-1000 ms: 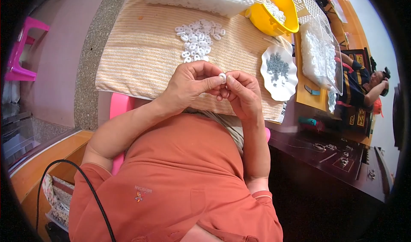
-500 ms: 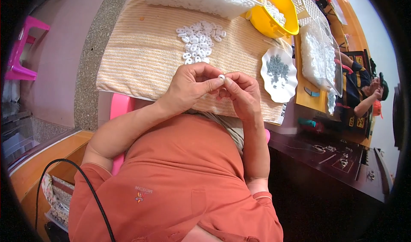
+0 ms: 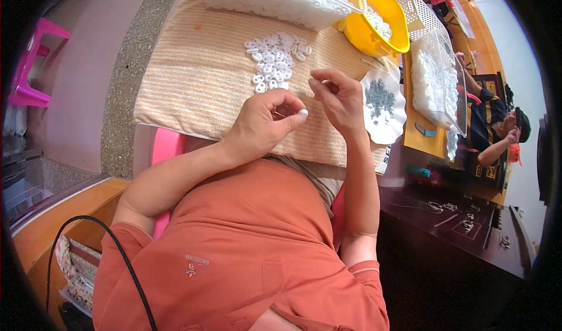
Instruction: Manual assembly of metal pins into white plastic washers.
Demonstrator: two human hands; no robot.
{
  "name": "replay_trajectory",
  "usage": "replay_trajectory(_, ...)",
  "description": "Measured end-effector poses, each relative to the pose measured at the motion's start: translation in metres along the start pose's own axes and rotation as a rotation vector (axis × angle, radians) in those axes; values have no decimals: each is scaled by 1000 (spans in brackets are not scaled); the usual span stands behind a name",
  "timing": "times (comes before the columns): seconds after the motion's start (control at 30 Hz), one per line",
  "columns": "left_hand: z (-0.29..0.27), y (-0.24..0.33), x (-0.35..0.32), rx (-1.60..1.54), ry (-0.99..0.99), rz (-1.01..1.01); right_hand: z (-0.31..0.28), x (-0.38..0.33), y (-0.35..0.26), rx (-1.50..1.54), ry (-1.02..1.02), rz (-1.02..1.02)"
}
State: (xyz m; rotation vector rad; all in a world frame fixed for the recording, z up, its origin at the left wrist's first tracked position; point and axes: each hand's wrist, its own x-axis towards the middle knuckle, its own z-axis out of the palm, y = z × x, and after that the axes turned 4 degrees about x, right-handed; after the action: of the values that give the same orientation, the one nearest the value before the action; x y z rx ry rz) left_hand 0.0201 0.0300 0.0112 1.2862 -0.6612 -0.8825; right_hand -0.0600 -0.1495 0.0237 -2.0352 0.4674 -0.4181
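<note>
Your left hand (image 3: 260,121) pinches one white piece (image 3: 303,112) at its fingertips; up and right of that, your right hand (image 3: 343,101) has thumb and fingers drawn close – on what, I can't tell. Ahead lies one uncountable pile of white pieces (image 3: 276,59); rightward, one wavy plate (image 3: 385,133) of grey bits (image 3: 380,97)

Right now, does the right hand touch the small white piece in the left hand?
Apart. The head view shows striped cloth between the right hand and the white piece.
</note>
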Motion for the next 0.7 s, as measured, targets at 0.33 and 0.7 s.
replay_trajectory(0.33,-1,-4,0,495,-20,397,25,38,-5,-602,-66,-217)
replay_trajectory(0.7,-5,-8,3,574,-28,440,21,33,2,-464,-87,-210)
